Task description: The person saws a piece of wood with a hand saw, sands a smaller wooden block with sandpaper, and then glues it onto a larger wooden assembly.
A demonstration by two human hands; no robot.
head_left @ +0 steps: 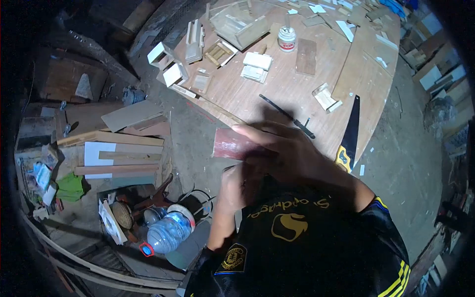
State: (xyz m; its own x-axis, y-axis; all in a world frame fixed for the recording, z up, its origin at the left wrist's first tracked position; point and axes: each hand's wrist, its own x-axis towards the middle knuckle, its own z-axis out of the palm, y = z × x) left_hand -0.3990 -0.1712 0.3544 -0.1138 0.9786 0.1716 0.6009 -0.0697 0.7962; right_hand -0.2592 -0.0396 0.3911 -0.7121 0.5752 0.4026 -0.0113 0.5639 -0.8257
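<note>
A flat reddish-brown piece (229, 143) with a shiny face is held in front of my chest, near the table's edge. My right hand (292, 148) lies across its upper side, fingers closed on it and much in shadow. From below, my left hand (230, 187) has its fingers bent up to the piece's lower edge. Much of the piece's right part is hidden behind the hands. Just beyond my right hand, a long black tool (279, 110) lies on the wooden table (292, 91). A handsaw (352, 123) with a yellow and black handle lies to the right.
On the table stand a white tub (286, 38), a wooden box (242, 32), small wooden frames (217, 53), white blocks (256, 66) and scattered offcuts. Boards (123, 153), a large water bottle (168, 232) and a green cloth (70, 186) lie at the left.
</note>
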